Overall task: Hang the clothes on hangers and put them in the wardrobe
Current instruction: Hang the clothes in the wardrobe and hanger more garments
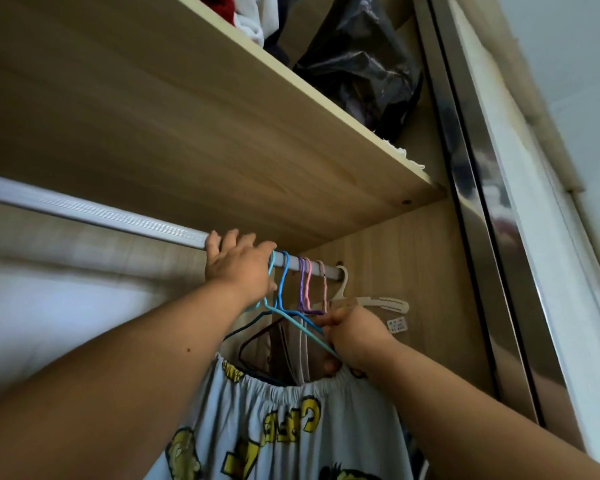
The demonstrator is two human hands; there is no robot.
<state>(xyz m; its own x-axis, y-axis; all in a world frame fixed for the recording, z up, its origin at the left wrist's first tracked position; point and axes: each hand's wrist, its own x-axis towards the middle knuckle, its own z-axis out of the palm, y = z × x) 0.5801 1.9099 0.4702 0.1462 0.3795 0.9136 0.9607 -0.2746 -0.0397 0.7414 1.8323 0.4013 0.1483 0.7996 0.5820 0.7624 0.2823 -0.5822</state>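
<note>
A pale blue garment (291, 427) with yellow cartoon print and an elastic waistband hangs from a light blue hanger (293, 322). That hanger's hook sits over the silver wardrobe rail (94, 214). My left hand (238, 266) grips the rail and the hook's top. My right hand (352, 339) pinches the hanger's sloping right arm, just above the waistband. Several more hangers, blue (284, 282), purple (302, 287), pink (323, 285) and white (378, 301), hang on the rail to the right.
A wooden shelf (222, 140) lies close above the rail, holding a black plastic bag (361, 71) and folded clothes (253, 15). The wardrobe's side panel (413, 271) and a mirrored sliding door frame (492, 237) stand to the right. Dark empty hangers (253, 344) hang behind the garment.
</note>
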